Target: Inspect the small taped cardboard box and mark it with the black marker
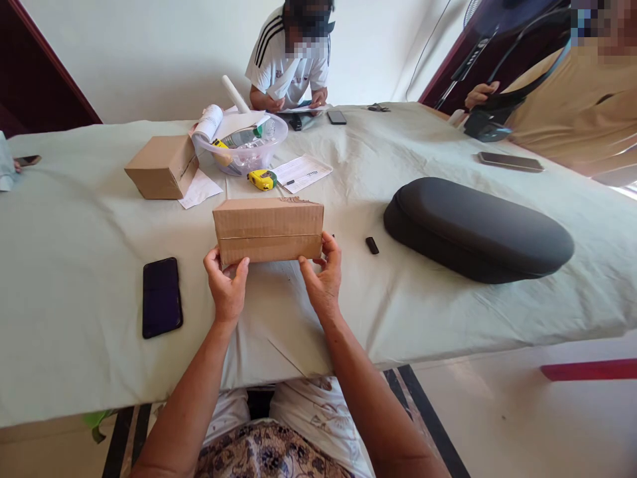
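A brown cardboard box (pixel 269 229) is between my two hands, over the middle of the cloth-covered table. Its long side faces me, with a horizontal seam across it and a torn patch along the top right edge. My left hand (pixel 226 285) grips the lower left corner, thumb on the front face. At the lower right corner my right hand (pixel 322 275) grips it the same way. Both sets of fingertips are partly hidden behind the box. Whether its underside touches the cloth I cannot tell.
A second cardboard box (pixel 162 166), a plastic basket (pixel 249 158) of odds and ends, and a yellow tape measure (pixel 262 179) lie beyond. Left is a phone (pixel 162 297); right, a small black object (pixel 371 245) and a dark case (pixel 478 229). Two people are across the table.
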The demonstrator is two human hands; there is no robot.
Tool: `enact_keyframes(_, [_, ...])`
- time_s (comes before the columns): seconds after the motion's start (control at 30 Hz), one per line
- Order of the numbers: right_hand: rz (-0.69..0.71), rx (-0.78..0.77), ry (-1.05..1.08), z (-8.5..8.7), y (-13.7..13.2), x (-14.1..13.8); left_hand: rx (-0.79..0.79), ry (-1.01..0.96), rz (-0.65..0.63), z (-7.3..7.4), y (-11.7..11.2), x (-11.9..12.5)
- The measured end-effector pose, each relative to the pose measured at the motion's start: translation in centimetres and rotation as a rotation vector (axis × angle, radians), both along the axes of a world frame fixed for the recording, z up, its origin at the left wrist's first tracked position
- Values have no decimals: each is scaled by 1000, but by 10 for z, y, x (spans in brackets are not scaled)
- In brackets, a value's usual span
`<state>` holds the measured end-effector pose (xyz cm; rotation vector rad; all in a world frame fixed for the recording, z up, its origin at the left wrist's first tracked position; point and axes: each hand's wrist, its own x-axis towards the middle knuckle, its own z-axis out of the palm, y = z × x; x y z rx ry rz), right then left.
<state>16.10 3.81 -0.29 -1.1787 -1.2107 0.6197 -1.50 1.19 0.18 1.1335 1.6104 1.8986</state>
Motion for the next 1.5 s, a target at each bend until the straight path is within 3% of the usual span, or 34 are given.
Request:
enact_keyframes(0.2, [-155, 70, -244, -9, -5, -10, -116, 216, 71, -2, -8, 15])
enact_keyframes(0.63, [-146, 70, -233, -11, -6, -7, -112, 171, 76, -3, -8, 13])
enact_keyframes(0.93, [-175, 133, -358, -14, -5, -10, -145, 313, 114, -8, -8, 13])
enact_keyframes(1.27, [-161, 120, -262, -9, -5, -6, -94, 251, 128, -5, -8, 9])
enact_keyframes(1.5, [-91, 95, 62, -4, -3, -7, -48, 203, 134, -1, -6, 5])
